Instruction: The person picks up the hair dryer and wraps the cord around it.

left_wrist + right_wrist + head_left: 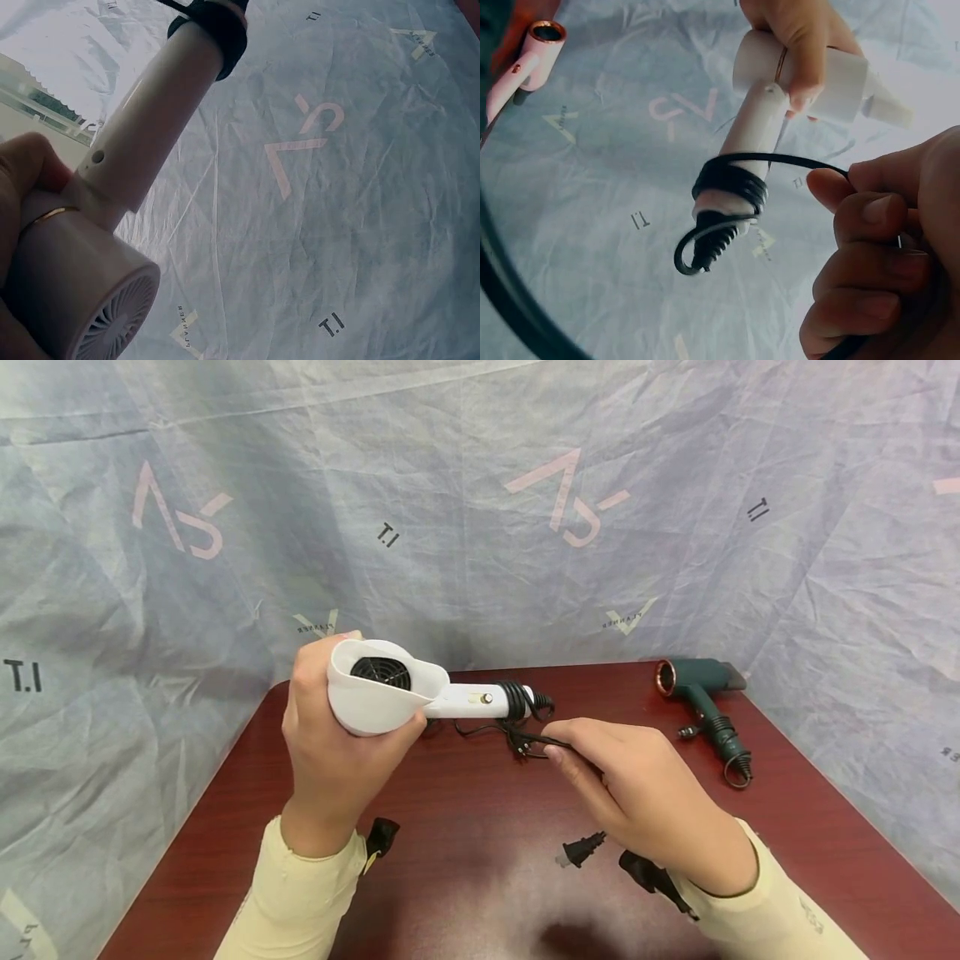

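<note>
1. Head view: the left hand (337, 743) is gripping a white hair dryer (420, 685) left of the frame's centre, above the surface (465, 810).
2. At right wrist view's centre right, the right hand (892, 247) is pinching the black cord (795, 159).
3. It is apparently winding or unwinding cord; direction is remaining unclear.
4. Next is probably calling for guiding cord around the handle (754, 124), dryer steadied.
</note>
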The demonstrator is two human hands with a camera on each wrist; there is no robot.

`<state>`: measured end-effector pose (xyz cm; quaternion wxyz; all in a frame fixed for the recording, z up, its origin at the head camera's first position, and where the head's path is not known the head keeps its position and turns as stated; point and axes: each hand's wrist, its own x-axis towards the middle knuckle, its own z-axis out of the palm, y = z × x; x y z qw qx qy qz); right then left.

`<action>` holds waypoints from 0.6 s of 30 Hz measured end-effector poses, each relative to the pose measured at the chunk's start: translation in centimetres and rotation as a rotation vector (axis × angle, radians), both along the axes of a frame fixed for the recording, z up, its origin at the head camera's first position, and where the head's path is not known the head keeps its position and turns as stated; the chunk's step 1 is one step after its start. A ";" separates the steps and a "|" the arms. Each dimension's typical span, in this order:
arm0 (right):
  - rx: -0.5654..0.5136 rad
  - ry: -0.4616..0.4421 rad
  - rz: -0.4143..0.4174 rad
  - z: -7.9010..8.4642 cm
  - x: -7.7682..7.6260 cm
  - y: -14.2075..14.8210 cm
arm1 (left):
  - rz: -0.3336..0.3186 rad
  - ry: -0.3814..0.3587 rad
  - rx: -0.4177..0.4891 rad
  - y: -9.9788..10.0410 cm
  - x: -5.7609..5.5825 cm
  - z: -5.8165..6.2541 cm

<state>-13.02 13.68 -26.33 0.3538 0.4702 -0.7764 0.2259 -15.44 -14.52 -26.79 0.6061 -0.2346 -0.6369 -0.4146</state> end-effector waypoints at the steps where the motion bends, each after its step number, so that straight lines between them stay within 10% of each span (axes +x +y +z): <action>1: -0.006 0.002 0.002 0.1 0.0 0.0 | -0.009 0.004 -0.018 0.0 0.0 0.0; 18: -0.096 -0.050 0.027 1.0 -0.8 0.6 | -0.199 0.194 -0.233 0.5 0.1 1.0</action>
